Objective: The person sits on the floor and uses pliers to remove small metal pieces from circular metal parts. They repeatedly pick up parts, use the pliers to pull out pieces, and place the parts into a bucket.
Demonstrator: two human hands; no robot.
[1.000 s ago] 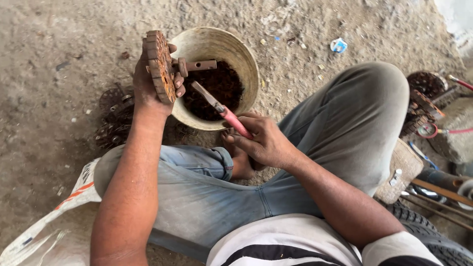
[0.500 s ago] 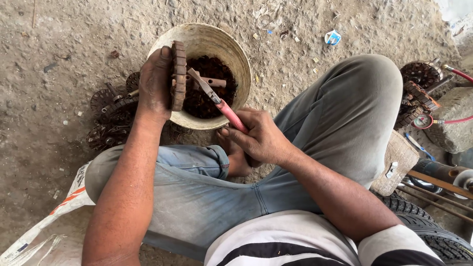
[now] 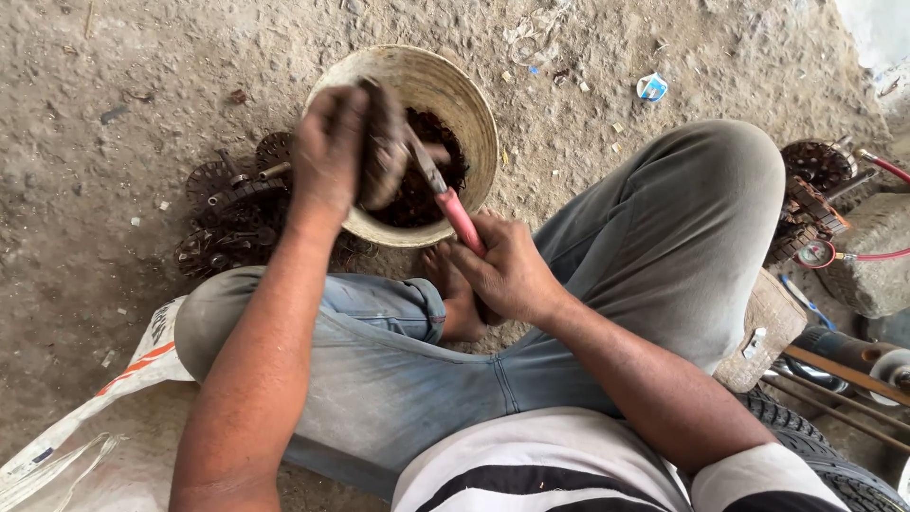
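Two hands in view, one bucket, one red-handled tool, one rusty part being worked.

Left hand (image 3: 329, 156), grip clamped around a dark rusty metal part (image 3: 384, 142), held up over the near rim of the bucket (image 3: 474, 123); badly blurred, so shape and teeth hard to make out. Right hand (image 3: 507, 275), grip closed on the red handle of a brush-like tool (image 3: 445, 194), tip reaching the part above the bucket's mouth; working end blurred, kind hard to tell.

One round, pale, worn bucket on the concrete floor (image 3: 114, 85), holding a dark reddish-brown mass, liquid or sludge not told apart; far side of its contents hidden behind hand and part.

Left of the bucket, a heap of rusty toothed discs (image 3: 232, 213), at least three, exact count unclear, partly hidden by the forearm. Another rusty cluster (image 3: 810, 194) at the right edge beside a gauge with a red hose (image 3: 867, 254). Wooden block (image 3: 763, 327) beside the right knee. White sack (image 3: 85, 417) cut off at lower left. Small blue-and-white scrap (image 3: 651, 87) beyond the bucket.
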